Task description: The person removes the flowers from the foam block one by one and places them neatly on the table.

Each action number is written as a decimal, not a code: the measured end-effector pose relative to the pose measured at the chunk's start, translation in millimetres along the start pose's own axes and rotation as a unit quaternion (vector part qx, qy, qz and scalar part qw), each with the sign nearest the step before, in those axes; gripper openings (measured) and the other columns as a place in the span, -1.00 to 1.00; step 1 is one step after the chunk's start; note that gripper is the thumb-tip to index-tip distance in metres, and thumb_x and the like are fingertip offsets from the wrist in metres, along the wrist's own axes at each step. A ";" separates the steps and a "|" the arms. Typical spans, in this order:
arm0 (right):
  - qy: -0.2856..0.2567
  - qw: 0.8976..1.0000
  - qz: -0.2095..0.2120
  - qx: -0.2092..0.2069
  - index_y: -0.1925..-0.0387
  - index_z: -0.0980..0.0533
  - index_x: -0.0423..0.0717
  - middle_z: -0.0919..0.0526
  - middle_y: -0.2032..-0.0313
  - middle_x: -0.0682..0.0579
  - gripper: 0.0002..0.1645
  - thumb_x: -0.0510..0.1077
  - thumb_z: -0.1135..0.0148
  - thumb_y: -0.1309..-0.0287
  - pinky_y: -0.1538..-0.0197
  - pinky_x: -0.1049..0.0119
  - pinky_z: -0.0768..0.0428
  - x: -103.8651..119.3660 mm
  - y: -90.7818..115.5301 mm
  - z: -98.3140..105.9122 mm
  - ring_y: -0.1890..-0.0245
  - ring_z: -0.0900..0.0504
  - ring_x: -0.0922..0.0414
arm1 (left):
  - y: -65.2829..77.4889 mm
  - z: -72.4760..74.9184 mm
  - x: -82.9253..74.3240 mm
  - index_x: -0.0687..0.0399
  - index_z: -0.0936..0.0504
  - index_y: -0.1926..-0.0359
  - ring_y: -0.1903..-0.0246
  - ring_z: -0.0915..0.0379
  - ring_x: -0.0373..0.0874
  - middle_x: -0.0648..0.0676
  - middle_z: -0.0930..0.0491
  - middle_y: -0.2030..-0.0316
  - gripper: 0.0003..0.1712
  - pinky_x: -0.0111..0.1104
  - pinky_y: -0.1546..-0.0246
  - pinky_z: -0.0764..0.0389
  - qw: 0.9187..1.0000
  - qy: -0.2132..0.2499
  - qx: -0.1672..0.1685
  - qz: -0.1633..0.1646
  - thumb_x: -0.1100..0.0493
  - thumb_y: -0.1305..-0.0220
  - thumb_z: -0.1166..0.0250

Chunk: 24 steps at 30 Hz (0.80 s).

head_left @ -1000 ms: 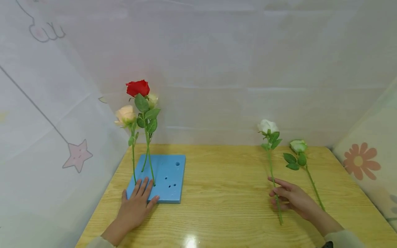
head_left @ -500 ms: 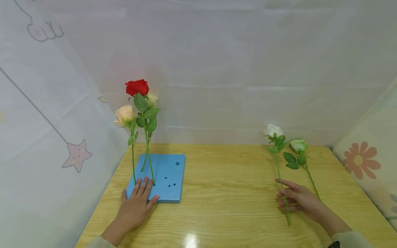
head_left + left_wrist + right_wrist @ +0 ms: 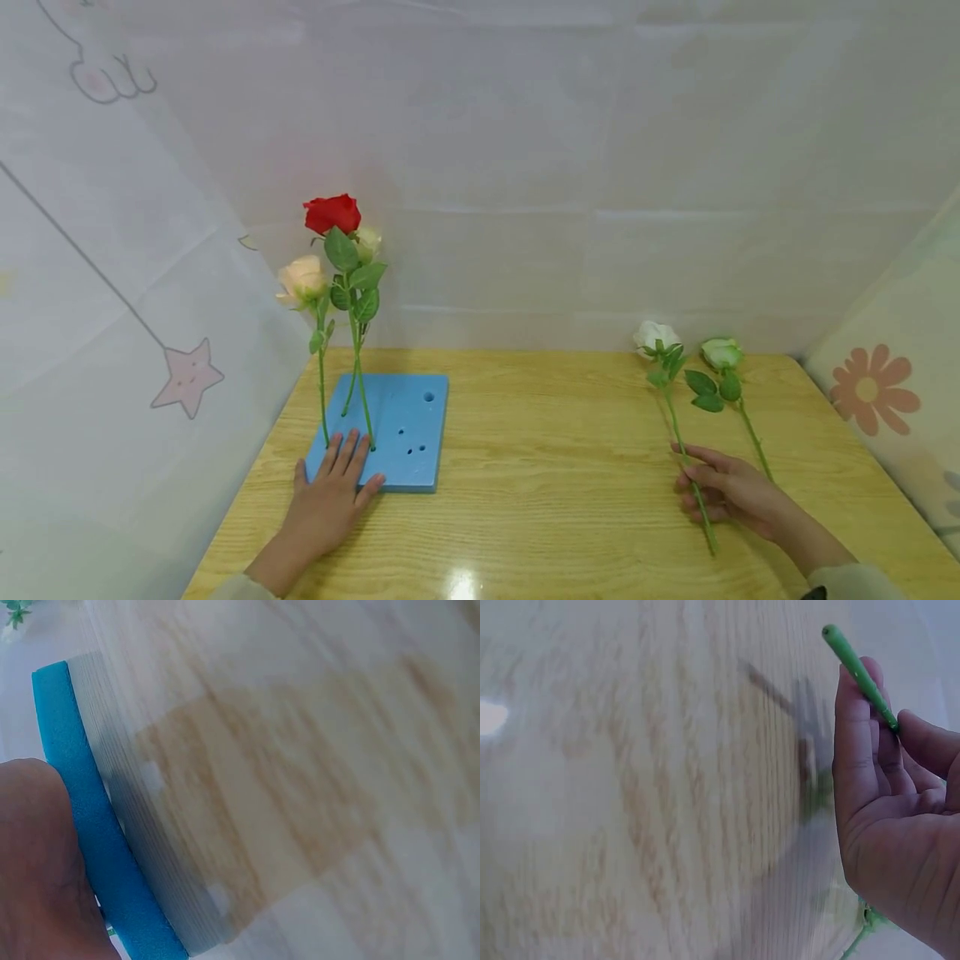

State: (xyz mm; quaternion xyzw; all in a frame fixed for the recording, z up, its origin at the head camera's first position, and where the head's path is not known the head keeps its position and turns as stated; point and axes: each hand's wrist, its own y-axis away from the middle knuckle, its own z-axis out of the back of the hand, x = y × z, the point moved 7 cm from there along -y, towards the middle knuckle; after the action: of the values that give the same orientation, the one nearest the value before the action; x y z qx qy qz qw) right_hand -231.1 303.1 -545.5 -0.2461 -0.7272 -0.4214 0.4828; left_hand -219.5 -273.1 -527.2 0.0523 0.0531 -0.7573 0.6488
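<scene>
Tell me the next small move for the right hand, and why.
Probably, lower the white rose onto the table beside the pale green rose: the right hand pinches its stem and, over the last second, has brought it lower and farther right, near where that other rose lies.

pale creased wall (image 3: 510, 150) | pink star print (image 3: 187, 377), left | orange flower print (image 3: 867, 390), right | wood-grain table (image 3: 540, 433) | glare (image 3: 461, 583)

left sleeve (image 3: 243, 588): pale beige | right sleeve (image 3: 855, 582): pale beige, dark piece (image 3: 814, 593) at edge
</scene>
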 end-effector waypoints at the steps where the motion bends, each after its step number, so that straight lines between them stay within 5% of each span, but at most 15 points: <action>1: 0.001 1.000 -0.004 -0.004 -0.59 0.32 -0.26 -0.64 0.03 -0.03 -0.13 -0.10 0.07 -0.60 -0.01 0.02 -0.71 -1.0 0.6 1.0 0.15 -0.72 0.08 | 0.2 0.4 -0.5 -0.02 0.00 -0.63 -0.57 0.18 0.22 0.16 0.07 -0.61 -0.11 0.54 -0.27 0.14 1.000 0.001 0.000 0.000 -0.42 -0.53 0.23; 9: 0.016 0.999 -0.017 -0.022 -0.53 0.48 -0.41 -0.62 0.03 -0.03 -0.01 -0.04 0.08 -0.61 0.08 0.13 -0.71 -3.4 6.3 6.2 0.19 -0.66 0.13 | 0.7 2.3 -2.8 0.00 -0.01 -0.63 -0.56 0.17 0.22 0.16 0.07 -0.60 -0.11 0.55 -0.26 0.13 1.000 0.002 -0.005 -0.004 -0.41 -0.53 0.20; 17: 0.035 0.999 -0.022 -0.031 -0.53 0.43 -0.43 -0.61 0.06 -0.05 -0.04 -0.02 0.11 -0.62 0.13 0.15 -0.71 -4.5 7.6 8.0 0.21 -0.65 0.12 | 0.1 -0.2 -0.3 -0.02 0.00 -0.63 -0.57 0.17 0.22 0.15 0.07 -0.61 -0.11 0.54 -0.27 0.13 1.000 -0.003 -0.008 -0.003 -0.42 -0.53 0.22; 24: 0.090 0.991 -0.033 -0.090 -0.55 0.27 -0.44 -0.63 0.11 -0.09 -0.04 0.06 0.05 -0.59 0.20 0.15 -0.71 -3.6 10.1 15.4 0.25 -0.68 0.07 | 0.2 -2.4 1.2 -0.03 0.00 -0.63 -0.57 0.18 0.21 0.14 0.07 -0.61 -0.10 0.54 -0.27 0.14 1.000 -0.006 -0.008 -0.001 -0.43 -0.52 0.24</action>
State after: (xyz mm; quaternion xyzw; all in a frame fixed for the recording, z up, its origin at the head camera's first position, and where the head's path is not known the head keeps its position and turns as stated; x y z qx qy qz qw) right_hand -229.5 321.7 -547.7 -0.2256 -0.6479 -0.5208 0.5080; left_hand -219.5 -274.0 -529.8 0.0431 0.0553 -0.7580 0.6484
